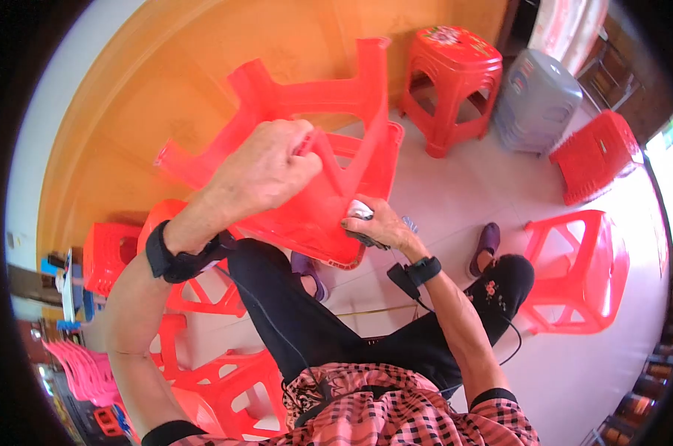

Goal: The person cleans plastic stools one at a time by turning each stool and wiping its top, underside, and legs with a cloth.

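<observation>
A red plastic stool [299, 215] is held tipped over in front of me, with its legs pointing up and away. My left hand [266, 165] is closed around one of its legs, near the middle of the view. At the stool's near right edge, my right hand [385, 225] is closed on a bunched white and dark cloth [360, 209], pressed close to the red plastic. Most of the cloth is hidden by my fingers. The seat's underside faces partly toward me, above my left knee.
A flowered red stool [455, 82], a grey stool stack [537, 100] and another red stool [596, 156] stand at the back right. One red stool [582, 271] is beside my right knee. More red stools [229, 386] are at my left. An orange wall [151, 111] rises behind.
</observation>
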Available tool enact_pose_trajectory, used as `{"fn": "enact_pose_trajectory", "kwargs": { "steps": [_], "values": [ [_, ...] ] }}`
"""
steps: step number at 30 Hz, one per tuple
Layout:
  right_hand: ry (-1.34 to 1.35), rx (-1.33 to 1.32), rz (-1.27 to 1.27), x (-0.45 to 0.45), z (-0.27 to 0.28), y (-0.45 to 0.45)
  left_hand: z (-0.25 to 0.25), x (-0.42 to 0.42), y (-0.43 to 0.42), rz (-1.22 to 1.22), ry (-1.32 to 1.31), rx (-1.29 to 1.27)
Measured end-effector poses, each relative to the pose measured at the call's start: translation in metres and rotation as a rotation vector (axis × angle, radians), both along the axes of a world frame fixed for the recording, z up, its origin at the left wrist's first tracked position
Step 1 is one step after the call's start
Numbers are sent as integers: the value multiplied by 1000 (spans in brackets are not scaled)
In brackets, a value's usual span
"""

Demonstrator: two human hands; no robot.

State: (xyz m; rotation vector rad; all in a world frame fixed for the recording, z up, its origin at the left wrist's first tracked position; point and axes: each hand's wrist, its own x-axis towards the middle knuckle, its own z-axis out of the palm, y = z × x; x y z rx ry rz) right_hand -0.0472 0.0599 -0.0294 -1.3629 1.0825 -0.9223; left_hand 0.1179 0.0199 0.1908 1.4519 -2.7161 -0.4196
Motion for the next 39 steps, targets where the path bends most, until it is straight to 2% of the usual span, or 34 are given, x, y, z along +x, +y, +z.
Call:
{"fn": "enact_pose_trajectory", "kwargs": {
  "steps": [2,3,4,6,8,10,11,13,14,16,17,18,20,21,22,24,25,26,29,32,33,36,39],
  "values": [
    [-40,-4,-5,9,-15,2,-6,11,14,-74,360,-3],
    [-65,25,-31,13,-19,3,-5,13,25,-30,467,-129],
    [-90,54,-61,17,-16,5,-8,22,35,-16,466,-139],
    [-106,123,-43,20,-13,13,-26,46,54,110,859,-465],
    [2,-6,-126,22,-13,16,-71,86,76,402,1121,-143],
    [17,32,-103,20,-12,15,-133,114,88,499,1584,279],
    [4,22,-114,21,-14,15,-157,124,92,505,1595,275],
    [-3,15,-120,24,-15,14,-188,136,94,765,1680,599],
    [-45,0,-127,26,-14,15,-199,137,88,776,1686,599],
    [-84,-12,-137,30,-11,18,-210,129,67,1096,1718,836],
    [-40,-69,-123,31,-6,17,-229,132,58,1101,1786,861],
    [5,-123,-115,32,-2,17,-230,130,51,1086,1784,875],
    [20,-132,-120,38,10,19,-231,120,36,1053,1990,753],
    [28,-140,-111,41,16,19,-214,111,32,1018,2101,748],
    [39,-140,-132,44,19,18,-203,105,27,1004,2096,775],
    [99,-258,-130,48,26,17,-182,96,21,739,2224,668],
    [92,-288,-172,48,34,16,-166,86,20,790,2275,682],
    [97,-292,-194,45,42,16,-158,81,15,773,2267,706],
    [45,-423,-237,37,79,13,-120,63,8,449,2205,708],
    [-62,-415,-324,32,116,22,-101,69,-26,314,2131,631],
    [-129,-393,-372,31,124,27,-82,55,-25,343,2117,569],
    [-237,-360,-445,22,130,41,-49,28,-22,155,2003,509],
    [-342,-428,-560,17,122,53,-26,0,-15,53,1938,639]
  ]
}}
